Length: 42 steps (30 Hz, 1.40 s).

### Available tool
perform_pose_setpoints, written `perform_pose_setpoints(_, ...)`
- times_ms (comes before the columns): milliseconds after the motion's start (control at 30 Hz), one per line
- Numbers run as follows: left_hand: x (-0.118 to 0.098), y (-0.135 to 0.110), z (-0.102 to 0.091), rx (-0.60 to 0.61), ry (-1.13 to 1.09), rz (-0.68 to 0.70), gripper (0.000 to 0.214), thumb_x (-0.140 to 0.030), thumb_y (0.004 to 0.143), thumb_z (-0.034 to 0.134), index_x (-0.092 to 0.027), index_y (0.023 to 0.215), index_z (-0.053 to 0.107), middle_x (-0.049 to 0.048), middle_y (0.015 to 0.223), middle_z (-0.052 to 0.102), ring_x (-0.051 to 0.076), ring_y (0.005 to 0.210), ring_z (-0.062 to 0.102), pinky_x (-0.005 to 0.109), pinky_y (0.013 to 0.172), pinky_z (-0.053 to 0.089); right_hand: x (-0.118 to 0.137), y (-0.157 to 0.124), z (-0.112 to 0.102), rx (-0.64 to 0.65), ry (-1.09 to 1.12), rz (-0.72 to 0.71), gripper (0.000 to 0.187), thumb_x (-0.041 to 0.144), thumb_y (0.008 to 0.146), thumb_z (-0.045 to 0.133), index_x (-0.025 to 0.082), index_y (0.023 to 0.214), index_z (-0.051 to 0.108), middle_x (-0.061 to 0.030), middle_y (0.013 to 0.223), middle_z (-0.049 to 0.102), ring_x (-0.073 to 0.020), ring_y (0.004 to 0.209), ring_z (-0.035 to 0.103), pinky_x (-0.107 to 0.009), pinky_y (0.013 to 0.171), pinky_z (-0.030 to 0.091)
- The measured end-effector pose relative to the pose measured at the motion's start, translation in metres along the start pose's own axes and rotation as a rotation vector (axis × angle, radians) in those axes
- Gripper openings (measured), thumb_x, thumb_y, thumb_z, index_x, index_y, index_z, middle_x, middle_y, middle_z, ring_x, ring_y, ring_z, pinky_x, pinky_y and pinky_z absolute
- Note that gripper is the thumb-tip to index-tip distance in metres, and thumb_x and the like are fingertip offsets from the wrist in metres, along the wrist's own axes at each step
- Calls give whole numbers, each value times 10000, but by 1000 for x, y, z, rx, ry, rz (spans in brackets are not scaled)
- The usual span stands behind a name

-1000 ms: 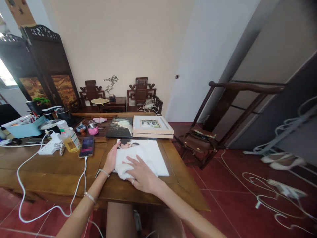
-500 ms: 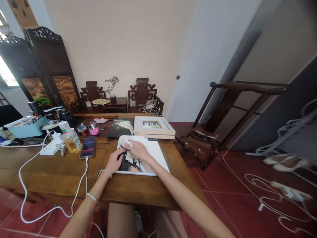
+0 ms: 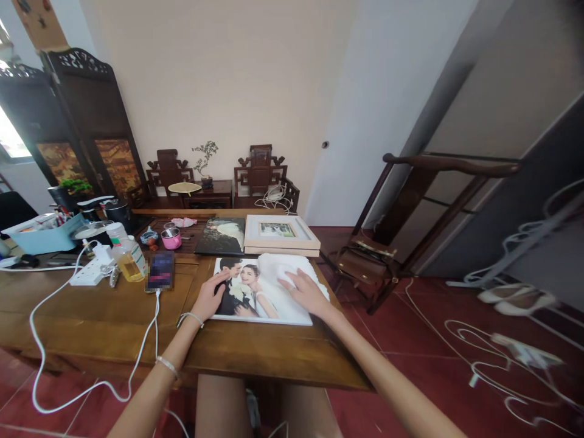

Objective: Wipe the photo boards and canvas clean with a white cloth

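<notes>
A flat photo panel (image 3: 267, 311) showing a couple in wedding dress lies on the wooden table in front of me. My left hand (image 3: 213, 294) rests on its left edge, fingers stretched out flat, a bracelet at the wrist. Over the panel's right part, my right hand (image 3: 305, 291) presses on a bunched white cloth (image 3: 274, 267), fingers bent onto it. The cloth covers the panel's upper right and reaches its right edge. Just behind lie a dark photo panel (image 3: 219, 237) and a stack of pale frames (image 3: 281, 244).
To the left are a phone (image 3: 159, 271) on a white cable, a bottle of yellow liquid (image 3: 130, 261), a power strip (image 3: 89, 272), a pink cup (image 3: 171, 239) and a blue bin (image 3: 50, 237). A wooden chair (image 3: 410, 182) with a brown bag (image 3: 369, 266) stands right of the table (image 3: 255, 353).
My right hand has swept the white cloth from the panel's upper left to its right side, uncovering the pictured couple. My left hand stays on the left edge.
</notes>
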<state>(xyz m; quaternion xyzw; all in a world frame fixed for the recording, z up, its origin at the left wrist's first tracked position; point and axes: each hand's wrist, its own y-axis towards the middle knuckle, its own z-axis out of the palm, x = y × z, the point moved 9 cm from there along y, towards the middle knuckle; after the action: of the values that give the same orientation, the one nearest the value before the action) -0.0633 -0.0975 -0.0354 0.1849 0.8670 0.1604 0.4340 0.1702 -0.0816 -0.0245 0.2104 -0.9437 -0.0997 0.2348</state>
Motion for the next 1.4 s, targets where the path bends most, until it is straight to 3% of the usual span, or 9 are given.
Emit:
perform_pose_setpoints(167,2,0,2,8,29,3,366,-202,844,405,-164,1162,581,87,1287,535,185,1229,457,391,1073,311,55,-62,-2,59,-58,-266,271,282,875,412,178,945,652,-129,1300,499,-236,1272,358,-489,1075,199)
perform_pose_setpoints(300,3,0,1,13,38,1,383,-205,841,409,-196,1195,556,67,1342,481,188,1255,425,413,1082,288,72,-84,-5,129,-42,-299,264,296,876,424,202,938,663,-118,1330,471,-242,1256,380,-480,1057,245)
perform_pose_setpoints(567,1,0,2,56,-2,6,378,-230,844,416,-196,1191,562,67,1344,478,191,1273,401,414,1092,270,17,6,-5,51,-93,-138,341,404,903,370,240,1076,614,-73,1130,618,-249,1079,534,-395,913,395)
perform_pose_setpoints(700,0,0,1,61,5,13,381,-238,845,419,-199,1200,554,67,1351,470,197,1271,403,422,1091,268,12,22,1,32,-90,-127,347,386,907,365,211,1074,613,-86,1118,619,-252,1087,523,-413,923,382)
perform_pose_setpoints(800,0,0,-1,41,16,3,387,-233,845,415,-176,1204,549,82,1345,476,194,1263,414,415,1085,281,26,4,3,15,-88,-164,313,344,892,399,199,1063,617,-103,1244,546,-252,1195,440,-467,1022,274)
perform_pose_setpoints(900,1,0,-1,22,11,1,383,-225,838,418,-184,1193,558,73,1333,490,189,1257,422,413,1083,288,53,-35,0,38,-63,-264,267,281,869,426,178,984,645,-137,1297,497,-247,1244,393,-491,1062,206)
perform_pose_setpoints(1067,0,0,0,25,17,13,385,-215,828,420,-194,1186,562,64,1330,495,186,1254,427,410,1083,292,80,-81,-7,154,-28,-339,235,258,856,436,204,894,662,-101,1303,502,-234,1268,363,-470,1064,237)
perform_pose_setpoints(1167,-1,0,0,44,7,17,390,-210,828,419,-193,1192,558,63,1339,484,188,1262,416,409,1088,283,66,-67,-6,153,-38,-299,278,324,884,407,223,982,648,-77,1328,480,-241,1241,397,-457,1034,287)
perform_pose_setpoints(1400,-3,-1,0,57,4,19,384,-209,832,422,-197,1190,562,65,1340,482,190,1261,417,408,1087,282,19,22,-3,15,-109,-152,348,365,912,359,191,1065,619,-93,1097,634,-252,1085,525,-401,924,384)
